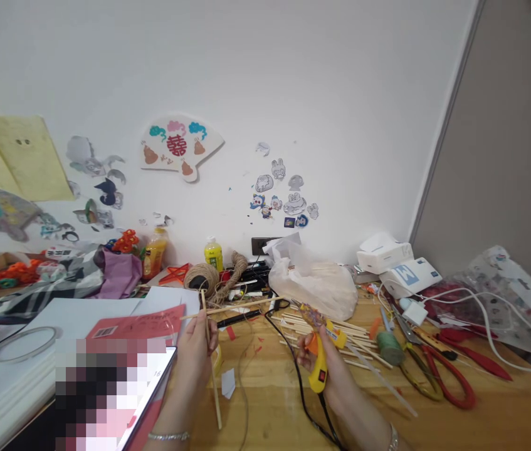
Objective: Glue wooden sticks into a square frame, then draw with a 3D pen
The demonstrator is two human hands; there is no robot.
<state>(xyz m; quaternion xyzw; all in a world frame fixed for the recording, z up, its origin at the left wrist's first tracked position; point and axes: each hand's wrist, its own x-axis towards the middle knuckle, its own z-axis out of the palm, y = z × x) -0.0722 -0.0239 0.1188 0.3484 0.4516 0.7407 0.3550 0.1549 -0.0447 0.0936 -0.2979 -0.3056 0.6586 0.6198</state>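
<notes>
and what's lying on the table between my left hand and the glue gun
The head view shows a yellow ring, red scraps, a white paper scrap, a thin strand and a black cord between your left hand and the glue gun.

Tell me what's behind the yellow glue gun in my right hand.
Behind the glue gun lie loose wooden sticks, with a white plastic bag farther back. Whatever the glue gun and right hand cover can't be seen.
</notes>
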